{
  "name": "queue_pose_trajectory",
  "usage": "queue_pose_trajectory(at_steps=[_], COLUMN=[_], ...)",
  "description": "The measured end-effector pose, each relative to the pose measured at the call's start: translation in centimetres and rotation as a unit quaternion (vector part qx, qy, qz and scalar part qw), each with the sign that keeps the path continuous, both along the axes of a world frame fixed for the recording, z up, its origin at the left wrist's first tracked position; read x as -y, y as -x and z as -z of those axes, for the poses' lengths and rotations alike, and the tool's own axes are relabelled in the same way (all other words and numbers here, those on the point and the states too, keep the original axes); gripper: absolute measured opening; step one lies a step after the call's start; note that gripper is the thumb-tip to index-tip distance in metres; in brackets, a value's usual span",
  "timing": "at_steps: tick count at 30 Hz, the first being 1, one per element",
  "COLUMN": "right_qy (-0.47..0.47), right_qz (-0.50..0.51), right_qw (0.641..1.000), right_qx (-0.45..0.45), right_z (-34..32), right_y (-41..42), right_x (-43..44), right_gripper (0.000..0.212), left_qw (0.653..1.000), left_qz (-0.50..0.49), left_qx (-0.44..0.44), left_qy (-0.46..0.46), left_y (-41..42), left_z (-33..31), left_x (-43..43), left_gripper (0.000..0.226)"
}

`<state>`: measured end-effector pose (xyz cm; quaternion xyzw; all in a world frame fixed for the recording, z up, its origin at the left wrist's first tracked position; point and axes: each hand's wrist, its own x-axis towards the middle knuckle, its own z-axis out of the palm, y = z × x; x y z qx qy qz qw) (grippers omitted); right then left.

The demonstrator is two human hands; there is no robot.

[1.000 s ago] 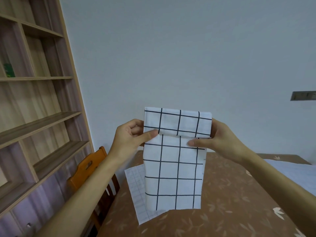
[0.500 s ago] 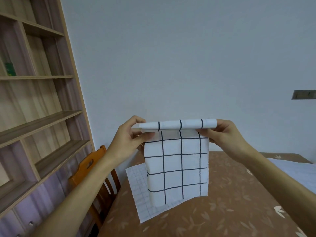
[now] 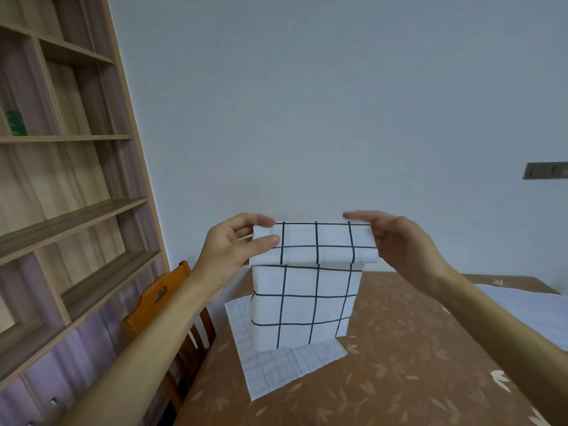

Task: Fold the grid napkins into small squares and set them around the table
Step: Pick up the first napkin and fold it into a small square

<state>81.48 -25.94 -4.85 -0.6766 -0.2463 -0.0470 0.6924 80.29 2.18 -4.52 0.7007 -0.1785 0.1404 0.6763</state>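
Bookshelf (image 3: 70,192) fills the left side; wooden chair (image 3: 166,305) stands between it and the tabletop (image 3: 415,358), which wears a brown leaf-print cloth. A pale sheet (image 3: 522,309) lies at the far right edge. Grid napkin (image 3: 307,290) is held in the air above the tabletop's near-left part, top band turned over toward the viewer, lower part hanging free. Likely reason: folding in the air lets gravity keep the panel straight. Left hand (image 3: 233,250) pinches the band's left end, thumb in front. Right hand (image 3: 405,244) holds the right end, fingers extended behind; thumb hidden, so grip type uncertain. 1 finer-grid napkin (image 3: 285,361) lies flat below, unfolded, occupying the spot where the held one would land.
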Motion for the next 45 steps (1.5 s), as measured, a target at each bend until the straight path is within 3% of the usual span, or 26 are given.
queue_pose_trajectory(at_steps=[4,9,13,16,19,28,32,36,39,42,45], right_qy=[0.026,0.075,0.044,0.007,-0.016,0.054,0.013,-0.006,-0.042,-0.079,-0.071], right_qz=[0.002,-0.001,0.036,0.06,0.071,0.017,0.037,0.016,-0.016,-0.055,-0.047], right_qw=[0.999,0.997,0.998,0.998,0.997,0.998,0.999,0.999,0.997,0.99,0.992], right_qx=[-0.035,-0.009,-0.001,0.003,0.005,-0.033,-0.022,-0.031,-0.07,-0.103,-0.096], right_z=[0.8,1.0,0.9,0.6,0.3,0.6,0.6,0.3,0.0,-0.1,0.2], right_y=[-0.5,0.4,0.2,0.1,0.3,0.8,0.6,0.5,0.6,0.4,0.2], right_x=[-0.1,-1.1,-1.2,-1.2,-1.2,-0.8,-0.5,-0.1,-0.3,-0.3,-0.5], right_gripper=[0.059,0.025,0.018,0.017,0.017,0.018,0.019,0.048,0.05,0.054,0.044], left_qw=[0.999,0.995,0.99,0.994,0.999,1.0,0.999,0.998,0.994,0.992,0.998], left_qz=[0.016,-0.029,-0.077,-0.07,0.02,-0.001,0.044,0.051,0.066,0.082,0.03], left_qx=[0.039,0.097,0.121,0.073,-0.002,0.02,-0.025,-0.048,-0.076,-0.076,-0.044], left_qy=[0.033,0.004,0.0,-0.029,-0.045,-0.009,0.017,0.003,0.04,0.057,0.041], left_y=[-0.4,-0.4,-0.7,-0.4,0.0,-0.3,-0.2,-0.1,-0.4,-0.6,-0.6], left_z=[0.2,0.3,0.5,0.6,0.7,0.8,0.6,0.4,0.5,0.8,0.9], left_x=[0.0,0.4,0.4,0.6,0.7,1.4,0.9,0.3,-0.1,-0.3,-0.1], left_gripper=[0.04,0.033,0.024,0.02,0.031,0.021,0.023,0.035,0.049,0.035,0.012])
